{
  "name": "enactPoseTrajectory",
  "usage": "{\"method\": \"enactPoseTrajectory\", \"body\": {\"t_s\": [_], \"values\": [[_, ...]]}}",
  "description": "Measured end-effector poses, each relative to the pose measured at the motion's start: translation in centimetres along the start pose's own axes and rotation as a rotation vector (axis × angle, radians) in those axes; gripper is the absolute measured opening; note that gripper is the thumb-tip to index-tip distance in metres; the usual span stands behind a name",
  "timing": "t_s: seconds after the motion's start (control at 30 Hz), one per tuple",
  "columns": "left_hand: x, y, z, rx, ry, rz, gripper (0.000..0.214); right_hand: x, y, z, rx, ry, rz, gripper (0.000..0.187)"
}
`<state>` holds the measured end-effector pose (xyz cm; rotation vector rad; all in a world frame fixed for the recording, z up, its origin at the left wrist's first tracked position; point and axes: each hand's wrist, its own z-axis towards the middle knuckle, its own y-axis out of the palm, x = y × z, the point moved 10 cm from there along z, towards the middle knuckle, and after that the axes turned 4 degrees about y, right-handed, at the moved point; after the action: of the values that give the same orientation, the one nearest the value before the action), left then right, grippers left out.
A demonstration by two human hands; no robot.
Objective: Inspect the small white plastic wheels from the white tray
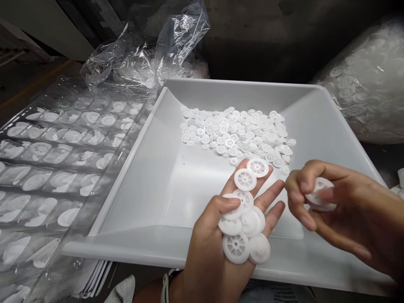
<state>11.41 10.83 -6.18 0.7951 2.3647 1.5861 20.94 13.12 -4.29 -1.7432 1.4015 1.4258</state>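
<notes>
Several discs [245, 179] on left hand [211, 240], palm up, thumb pinning some. Right hand [347, 206], 3 o'clock, pinches one more. Pile [233, 132] at 12 in bin [148, 189]. Keep left palm level; loose ones could slide.

A factory-like workspace: compartmented trays [90, 201], bulging bags [366, 84], a large bin [148, 191] of white discs [233, 132].

Discs [233, 134] heaped in tub [164, 189]; tray [91, 197] left; bags [369, 84] by both rear corners.

White disc [318, 185] partly behind the thumb [327, 194] of the right hand [342, 200].
</notes>
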Motion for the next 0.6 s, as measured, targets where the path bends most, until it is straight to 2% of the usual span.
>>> {"method": "enactPoseTrajectory", "body": {"t_s": [0.1, 0.2, 0.27, 0.4, 0.6], "values": [[0.4, -0.1, 0.2, 0.02, 0.042, -0.012, 0.065, -1.5, 1.3, -0.1, 0.016, -0.126, -0.315, 0.021], [0.6, -0.3, 0.3, 0.061, 0.054, -0.018, 0.069, -2.7, 3.6, -0.6, 0.027, -0.264, -0.688, 0.017], [0.6, -0.5, 0.3, 0.082, 0.057, -0.03, 0.07, -2.8, 4.5, -0.9, 0.041, -0.318, -0.849, 0.013], [0.7, -0.2, 0.0, 0.066, 0.078, -0.07, 0.067, -2.7, 4.0, -0.7, 0.143, -0.329, -0.96, 0.025], [0.5, -0.1, 0.3, 0.08, 0.054, -0.083, 0.066, -3.4, 4.6, -0.3, 0.117, -0.366, -1.013, 0.028]]}}
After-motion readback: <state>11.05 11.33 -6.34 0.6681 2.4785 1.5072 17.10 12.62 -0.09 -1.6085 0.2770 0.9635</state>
